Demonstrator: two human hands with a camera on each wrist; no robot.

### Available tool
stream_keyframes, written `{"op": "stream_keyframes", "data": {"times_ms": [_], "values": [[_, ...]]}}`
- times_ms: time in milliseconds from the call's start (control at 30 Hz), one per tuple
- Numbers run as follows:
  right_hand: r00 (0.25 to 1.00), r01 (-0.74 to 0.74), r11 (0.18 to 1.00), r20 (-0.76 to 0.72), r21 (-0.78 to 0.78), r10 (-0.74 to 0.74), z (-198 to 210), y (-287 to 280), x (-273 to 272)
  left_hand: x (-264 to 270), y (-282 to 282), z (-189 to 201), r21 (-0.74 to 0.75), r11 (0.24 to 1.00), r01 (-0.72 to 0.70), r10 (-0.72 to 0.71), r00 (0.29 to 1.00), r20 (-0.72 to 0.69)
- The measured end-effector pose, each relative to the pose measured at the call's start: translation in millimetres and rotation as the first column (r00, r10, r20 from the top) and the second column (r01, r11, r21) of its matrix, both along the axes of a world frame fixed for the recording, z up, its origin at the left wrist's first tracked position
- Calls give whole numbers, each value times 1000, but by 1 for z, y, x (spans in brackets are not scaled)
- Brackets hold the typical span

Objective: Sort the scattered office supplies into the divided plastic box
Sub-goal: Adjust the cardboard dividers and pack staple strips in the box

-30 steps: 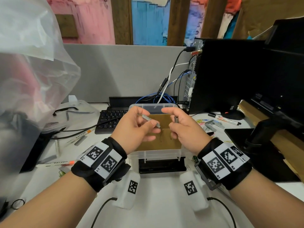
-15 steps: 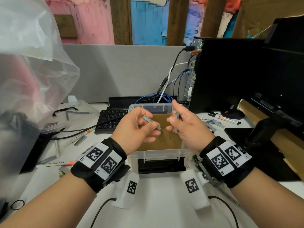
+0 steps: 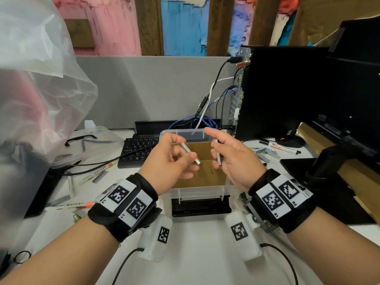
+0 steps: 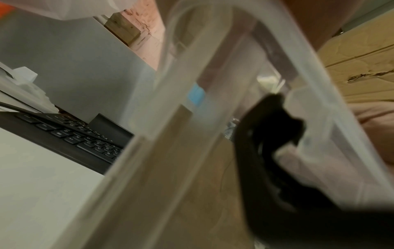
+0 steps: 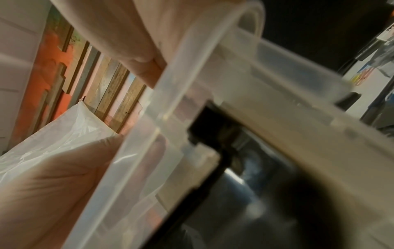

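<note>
Over the clear plastic box [image 3: 197, 191] with its brown cardboard dividers [image 3: 202, 149], each hand holds a silver staple strip. My left hand [image 3: 186, 148] pinches one strip [image 3: 190, 152] between thumb and fingers, slanting down to the right. My right hand [image 3: 214, 150] pinches the other strip [image 3: 218, 155] almost upright, index finger raised. The strips are a short gap apart above the box's far half. The wrist views are blurred, showing the box rim [image 4: 234, 50] and box rim [image 5: 192, 67] close up.
A black keyboard [image 3: 139, 150] lies behind the box on the left. Loose staple strips [image 3: 265, 155] and a marker [image 3: 281, 148] lie on the right near the monitor [image 3: 287, 89]. Another marker [image 3: 72, 205] and more strips [image 3: 99, 175] lie on the left, beside a large plastic bag [image 3: 30, 99].
Half a second ago the two strips' ends nearly met over the box. Now the hands have drawn slightly apart and the right strip stands more upright.
</note>
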State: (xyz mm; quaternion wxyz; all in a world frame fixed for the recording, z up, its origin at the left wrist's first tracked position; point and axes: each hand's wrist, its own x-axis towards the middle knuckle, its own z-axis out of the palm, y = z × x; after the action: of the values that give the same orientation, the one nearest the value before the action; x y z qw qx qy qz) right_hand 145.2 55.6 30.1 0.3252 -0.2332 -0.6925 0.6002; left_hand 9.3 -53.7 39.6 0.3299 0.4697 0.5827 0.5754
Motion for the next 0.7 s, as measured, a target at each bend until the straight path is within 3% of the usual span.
{"op": "stream_keyframes", "data": {"times_ms": [233, 700], "values": [[996, 35, 988, 72, 153, -47, -1, -2, -1, -1, 0, -1, 1, 1000, 11, -11, 1000, -18], [999, 38, 984, -30, 176, -33, 3, -6, 5, -1, 1, -3, 0, 999, 54, -54, 986, -155]]}}
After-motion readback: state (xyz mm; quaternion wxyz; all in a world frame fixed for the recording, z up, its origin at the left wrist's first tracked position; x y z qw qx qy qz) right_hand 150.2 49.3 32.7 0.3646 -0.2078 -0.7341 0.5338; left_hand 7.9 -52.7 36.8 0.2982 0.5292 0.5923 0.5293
